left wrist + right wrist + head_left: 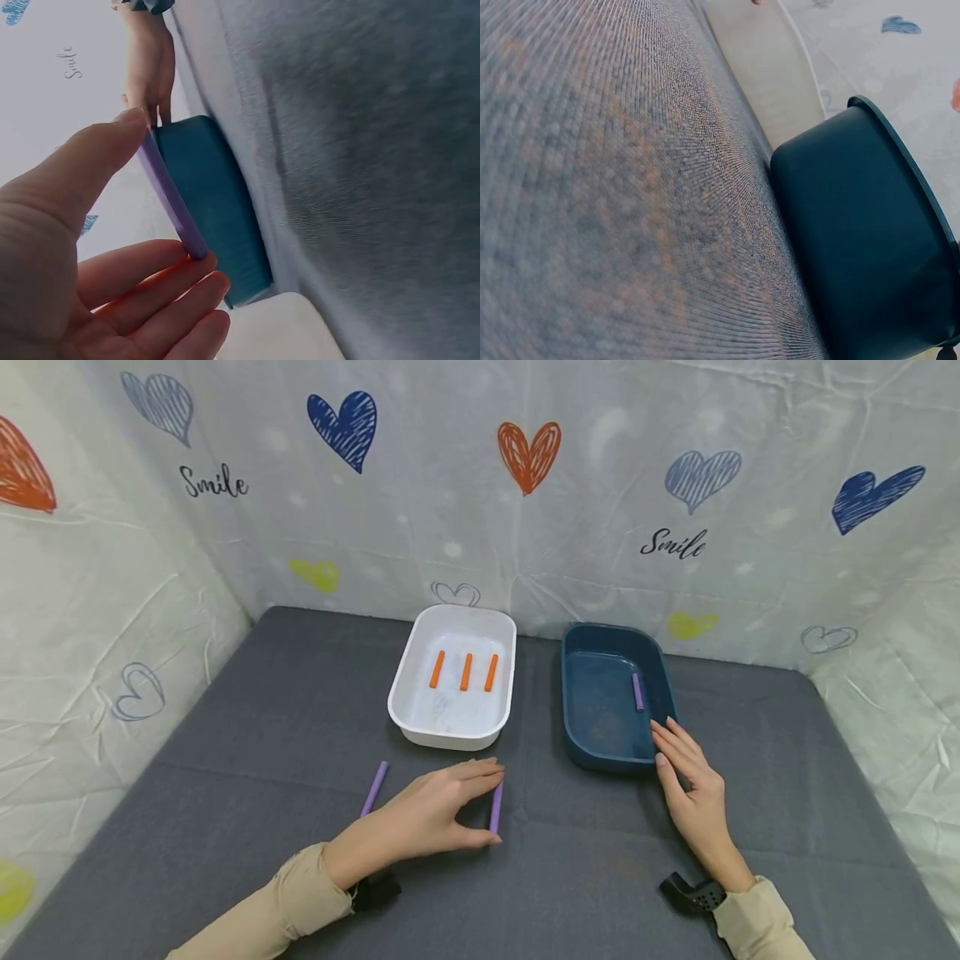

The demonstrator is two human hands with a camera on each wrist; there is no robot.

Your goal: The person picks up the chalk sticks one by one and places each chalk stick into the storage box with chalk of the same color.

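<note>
My left hand (431,810) pinches a purple stick (497,807) by its two ends, thumb at one end and fingers at the other. In the left wrist view that purple stick (172,196) spans the gap from thumb to fingertips. A second purple stick (374,788) lies on the table behind the left wrist, partly hidden by it. My right hand (692,793) rests its fingers on the near right rim of the dark blue tub (611,760). Inside this tub lies one purple stick (637,692) near the right wall. The right wrist view shows the tub's outer side (862,240).
A white tub (452,737) holding three orange sticks (466,672) stands left of the blue one. Both tubs sit toward the back of the grey cloth-covered table (570,877). A curtain with printed hearts (528,456) rises behind it. Each wrist wears a black band (686,893).
</note>
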